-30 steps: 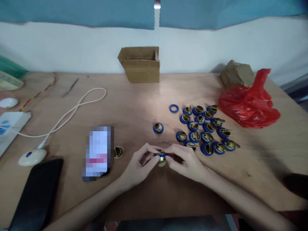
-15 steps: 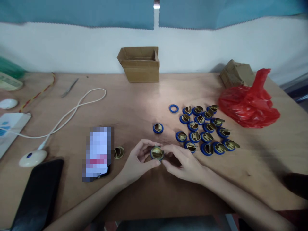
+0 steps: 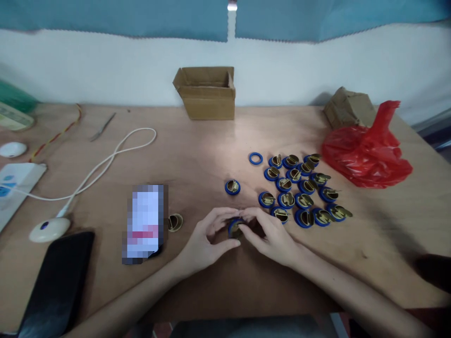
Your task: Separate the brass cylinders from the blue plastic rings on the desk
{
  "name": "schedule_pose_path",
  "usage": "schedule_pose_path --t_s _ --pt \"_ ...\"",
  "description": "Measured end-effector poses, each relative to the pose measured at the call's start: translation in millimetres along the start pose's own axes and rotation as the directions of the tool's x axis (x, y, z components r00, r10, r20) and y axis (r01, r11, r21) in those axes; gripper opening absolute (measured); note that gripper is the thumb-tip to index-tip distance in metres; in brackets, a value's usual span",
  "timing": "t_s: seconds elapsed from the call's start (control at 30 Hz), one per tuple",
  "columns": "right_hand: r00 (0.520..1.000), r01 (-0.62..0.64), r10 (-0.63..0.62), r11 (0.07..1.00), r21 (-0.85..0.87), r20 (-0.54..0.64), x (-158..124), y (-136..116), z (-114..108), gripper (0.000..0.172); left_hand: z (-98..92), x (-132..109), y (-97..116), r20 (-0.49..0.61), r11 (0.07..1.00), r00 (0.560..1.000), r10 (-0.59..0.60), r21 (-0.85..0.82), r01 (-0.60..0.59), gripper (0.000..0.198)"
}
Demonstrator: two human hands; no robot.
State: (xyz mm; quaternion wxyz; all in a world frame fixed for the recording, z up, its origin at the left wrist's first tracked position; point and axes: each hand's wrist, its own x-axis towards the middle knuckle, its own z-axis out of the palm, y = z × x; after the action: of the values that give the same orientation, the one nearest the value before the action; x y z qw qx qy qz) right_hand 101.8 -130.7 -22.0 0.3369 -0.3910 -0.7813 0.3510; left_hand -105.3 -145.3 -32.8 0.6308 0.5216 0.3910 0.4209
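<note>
Low over the wooden table [image 3: 218, 141], my left hand [image 3: 204, 241] and my right hand [image 3: 269, 234] meet fingertip to fingertip. Between them they pinch a small brass part with a blue ring [image 3: 235, 227] on it. Fingers cover most of that piece. One finished ringed part [image 3: 232, 187] lies alone just beyond my hands. Several more ringed brass parts [image 3: 301, 188] are grouped to the right of it. A loose blue ring [image 3: 255, 158] rests at the group's far left. A bare brass part [image 3: 175, 221] lies left of my left hand.
An open cardboard box [image 3: 205, 92] stands at the back by the wall. A red plastic bag [image 3: 366, 150] and a brown packet [image 3: 348, 109] sit at the right. A phone [image 3: 56, 281], a white cable [image 3: 105, 164], a blurred card [image 3: 145, 223] and tweezers [image 3: 102, 126] lie on the left.
Half a second ago the brass part faced up between my fingers, showing its open side. Now it is turned and my fingers close over it more tightly; my hands stay in place.
</note>
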Motion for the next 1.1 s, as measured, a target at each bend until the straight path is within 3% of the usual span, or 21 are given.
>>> schedule_pose_path --t_s 0.23,0.7,0.97,1.1 --pt "0.998 -0.063 0.063 0.998 0.008 -0.010 2 -1 0 0.008 1.0 -3 -5 -0.020 0.986 0.998 -0.052 0.160 0.054 0.046" --pt "0.998 -0.057 0.055 0.997 0.055 0.031 4 -4 -4 0.017 -1.7 0 7 -0.014 1.000 1.000 0.004 0.010 -0.003 0.026" --pt "0.998 -0.024 0.023 0.999 0.030 0.058 4 -5 -3 0.015 0.4 -2 4 0.003 0.995 0.998 -0.065 -0.070 0.065 0.037" --pt "0.998 -0.012 0.011 1.000 0.018 0.055 4 -5 -2 0.016 0.7 -1 8 -0.020 0.998 0.999 -0.034 -0.052 0.033 0.033"
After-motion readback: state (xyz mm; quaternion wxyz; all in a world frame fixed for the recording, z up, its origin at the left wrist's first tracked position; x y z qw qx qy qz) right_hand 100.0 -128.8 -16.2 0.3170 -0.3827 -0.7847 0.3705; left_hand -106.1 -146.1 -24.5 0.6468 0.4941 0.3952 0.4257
